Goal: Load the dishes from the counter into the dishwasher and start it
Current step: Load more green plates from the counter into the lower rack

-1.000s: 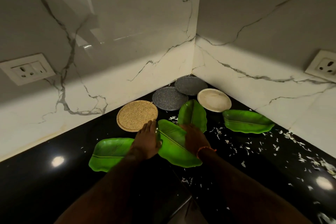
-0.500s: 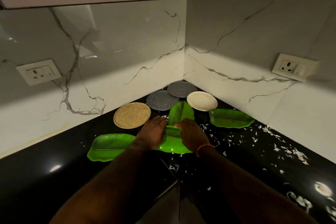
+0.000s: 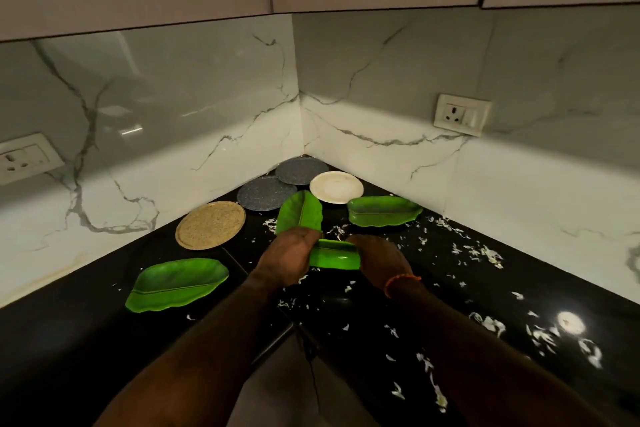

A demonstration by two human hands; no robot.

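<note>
Left socket (image 3: 24, 158): on the left wall, well clear of the action.
Left leaf plate (image 3: 178, 282): flat on the black counter (image 3: 86, 340) near its left front edge, long axis running left to right, untouched.
Woven mat (image 3: 210, 225): beside the left wall, behind that plate.
Left hand (image 3: 287, 258): fingers curled round the left end of the held leaf plate (image 3: 334, 255).
Held leaf plate: lifted above the counter's inner front corner, long axis lying left to right between the two hands, tipped so its rim faces us.
Right hand (image 3: 381, 260): gripping the right end, I think with fingers wrapped under; the far side is hidden.
Behind the hands: another leaf plate (image 3: 300, 211) pointing into the back corner, just beyond the fingers.
Back corner: two grey plates (image 3: 265, 192), one white plate (image 3: 336, 186).
Right side: a fourth leaf plate (image 3: 382, 211) near the right wall; white scraps (image 3: 478, 251) strewn along the counter.
In the way: nothing between plate and body, by my reckoning.
</note>
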